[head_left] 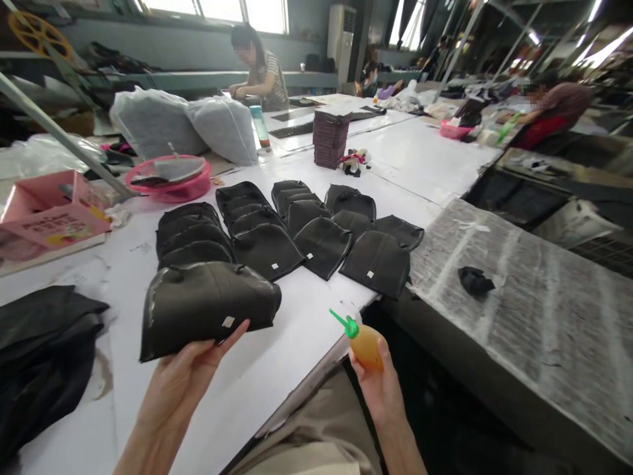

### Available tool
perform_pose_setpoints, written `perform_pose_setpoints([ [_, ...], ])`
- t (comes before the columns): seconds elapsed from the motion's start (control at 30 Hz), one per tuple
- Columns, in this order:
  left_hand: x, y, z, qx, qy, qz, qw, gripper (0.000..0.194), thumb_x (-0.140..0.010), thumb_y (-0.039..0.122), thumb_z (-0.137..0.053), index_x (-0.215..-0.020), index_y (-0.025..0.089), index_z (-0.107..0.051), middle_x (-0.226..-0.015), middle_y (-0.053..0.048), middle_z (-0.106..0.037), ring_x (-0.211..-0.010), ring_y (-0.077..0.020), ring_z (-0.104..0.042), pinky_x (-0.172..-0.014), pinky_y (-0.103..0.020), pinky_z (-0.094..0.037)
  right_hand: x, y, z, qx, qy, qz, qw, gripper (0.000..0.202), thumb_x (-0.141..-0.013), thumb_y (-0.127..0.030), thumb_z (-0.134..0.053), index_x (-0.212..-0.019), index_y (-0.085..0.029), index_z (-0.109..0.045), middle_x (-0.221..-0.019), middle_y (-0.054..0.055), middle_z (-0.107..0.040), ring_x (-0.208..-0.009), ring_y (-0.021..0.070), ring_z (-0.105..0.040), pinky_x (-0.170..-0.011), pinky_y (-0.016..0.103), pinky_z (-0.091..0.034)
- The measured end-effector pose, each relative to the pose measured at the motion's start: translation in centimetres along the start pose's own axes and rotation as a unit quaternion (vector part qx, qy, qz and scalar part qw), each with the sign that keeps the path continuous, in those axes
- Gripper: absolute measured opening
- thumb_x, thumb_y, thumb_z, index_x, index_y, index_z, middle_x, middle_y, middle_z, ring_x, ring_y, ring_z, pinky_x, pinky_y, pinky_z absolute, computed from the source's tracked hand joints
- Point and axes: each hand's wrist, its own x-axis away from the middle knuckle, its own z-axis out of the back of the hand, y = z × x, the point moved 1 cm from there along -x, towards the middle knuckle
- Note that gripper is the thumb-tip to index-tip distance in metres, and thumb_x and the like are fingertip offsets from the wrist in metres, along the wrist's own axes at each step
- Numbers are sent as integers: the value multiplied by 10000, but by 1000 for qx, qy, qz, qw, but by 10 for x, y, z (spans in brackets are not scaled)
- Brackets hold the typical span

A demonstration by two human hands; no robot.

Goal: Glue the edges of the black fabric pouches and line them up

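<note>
My left hand (190, 363) grips the lower edge of a black leather-like piece (208, 300), raised above the white table and curled over, with a small white square on its face. In my right hand (378, 386) is an orange squeeze bottle (366, 348) with a green nozzle pointing up and left, held beside the table edge. Beyond the held piece, similar black pieces (373, 260) lie in overlapping rows, several with a white square on them. Some of my left fingers are hidden behind the piece.
A pink basin (171, 181) and a pink box (54, 211) stand at the left, near black cloth (44, 349). Farther back are a dark purple stack (331, 138) and stuffed plastic bags (222, 128). A wrapped bundle (534, 316) adjoins the table's right side. Other people work beyond.
</note>
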Motion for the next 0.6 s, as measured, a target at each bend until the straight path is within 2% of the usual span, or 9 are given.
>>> perform_pose_setpoints([
  [0.07, -15, -9, -23, 30, -26, -2, 999, 534, -638, 47, -767, -1058, 377, -778, -1108, 106, -809, -1317, -335, -661, -1078, -740, -546, 0, -6, 7, 16, -4, 24, 1000, 376, -795, -584, -850, -915, -234, -782, -904, 47, -791, -720, 199, -715, -609, 324, -633],
  [0.13, -31, -20, -43, 57, -50, 3, 997, 365, -622, 18, -748, -880, 275, -763, -882, 83, -803, -1110, -280, -749, -1088, -748, -523, 1, -12, 11, 22, -3, 38, 999, 384, -798, -593, -845, -905, -232, -774, -878, 37, -788, -686, 191, -714, -559, 301, -619],
  [0.2, -47, -30, -64, 85, -72, 9, 994, 249, -604, -6, -732, -730, 207, -706, -724, 68, -756, -950, -236, -764, -1091, -750, -510, 2, -16, 13, 7, 17, 30, 999, 431, -718, -581, -912, -895, -215, -768, -841, 27, -782, -651, 178, -708, -508, 264, -593],
  [0.27, -61, -39, -86, 111, -96, 20, 989, 226, -585, -28, -718, -667, 176, -666, -669, 55, -733, -885, -216, -759, -1093, -749, -501, 2, -19, 14, -24, 46, 13, 999, 494, -612, -537, -986, -895, -198, -765, -828, 21, -781, -654, 171, -714, -507, 239, -591],
  [0.33, -73, -48, -107, 136, -120, 32, 983, 246, -573, -51, -700, -677, 169, -665, -694, 46, -747, -904, -221, -762, -1098, -747, -492, 2, -21, 15, -50, 72, 1, 996, 529, -555, -488, -1023, -907, -190, -764, -850, 23, -790, -696, 175, -732, -545, 236, -614],
  [0.43, -87, -60, -133, 169, -143, 46, 974, 288, -584, -86, -655, -706, 175, -658, -748, 45, -769, -1018, -250, -764, -1117, -745, -470, 1, -23, 18, -61, 85, -8, 994, 533, -546, -468, -1029, -912, -192, -758, -870, 30, -795, -738, 190, -748, -594, 256, -643],
  [0.5, -93, -70, -145, 190, -146, 55, 969, 312, -608, -104, -615, -735, 179, -651, -777, 48, -775, -1092, -258, -754, -1131, -740, -457, 0, -24, 22, -54, 73, -11, 996, 515, -569, -470, -1020, -909, -189, -754, -869, 36, -794, -735, 197, -750, -592, 258, -641],
  [0.6, -97, -88, -151, 222, -132, 84, 962, 319, -640, -122, -561, -753, 169, -625, -828, 34, -785, -1137, -252, -744, -1138, -715, -468, -2, -24, 24, -34, 34, 2, 999, 479, -645, -480, -986, -924, -167, -754, -850, 60, -784, -686, 204, -739, -492, 222, -577],
])
